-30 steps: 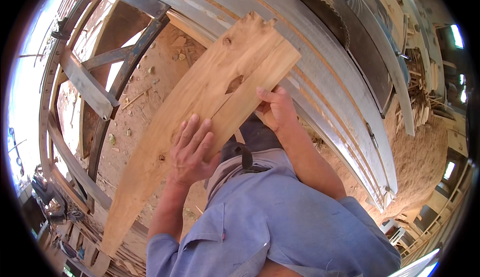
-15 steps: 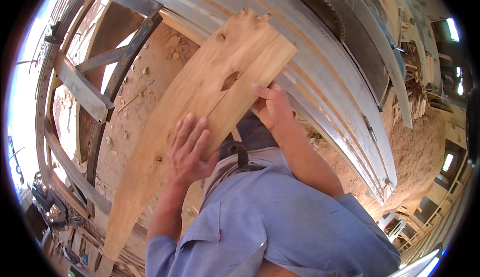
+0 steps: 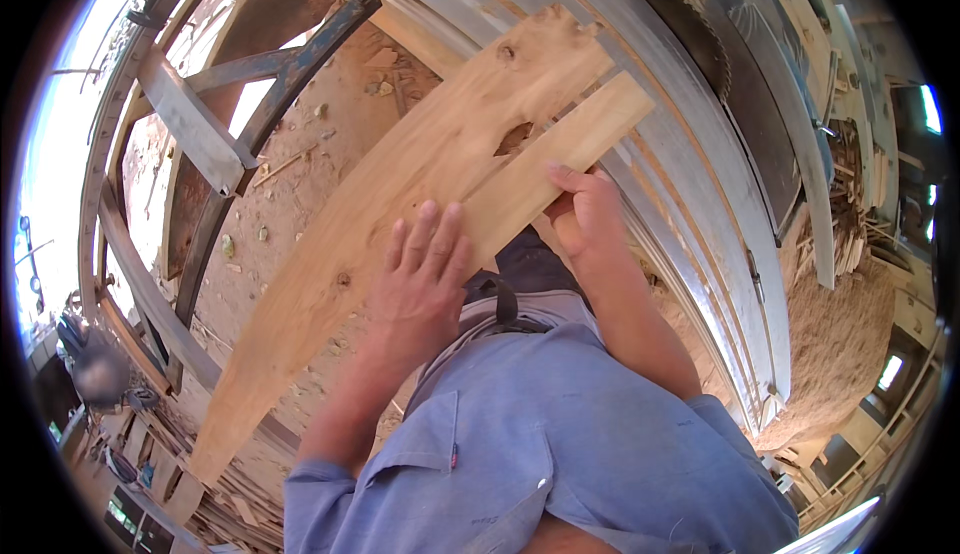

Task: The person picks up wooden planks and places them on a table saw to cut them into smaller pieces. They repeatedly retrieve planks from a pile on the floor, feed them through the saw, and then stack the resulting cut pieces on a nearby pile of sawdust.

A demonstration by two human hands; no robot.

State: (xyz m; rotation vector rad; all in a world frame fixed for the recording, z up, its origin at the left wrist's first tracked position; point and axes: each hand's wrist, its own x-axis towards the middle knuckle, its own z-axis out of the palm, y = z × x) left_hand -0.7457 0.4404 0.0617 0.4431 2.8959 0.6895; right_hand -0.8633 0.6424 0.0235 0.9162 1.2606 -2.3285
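Note:
A long pale wooden board (image 3: 400,184) with a knot hole lies slantwise in front of me, its far end ragged. Along its right edge runs a narrow wooden strip (image 3: 595,134), split off at the far end by a gap that narrows toward my left hand. Whether the two still join under that hand is hidden. My left hand (image 3: 420,274) rests flat on the wood, fingers stretched out. With thumb on top and fingers underneath, my right hand (image 3: 582,209) grips the strip's right edge.
Beyond the board stretches a grey metal saw table (image 3: 690,194) with a toothed circular blade (image 3: 700,29) at its far side. A metal frame (image 3: 190,119) stands at the left. Sawdust (image 3: 840,329) is heaped on the right, and scrap wood (image 3: 215,504) lies at lower left.
The strip's far end has come away from the wide board, and the thin crack there is now an open gap. Both hands and the wood sit farther right in the view.

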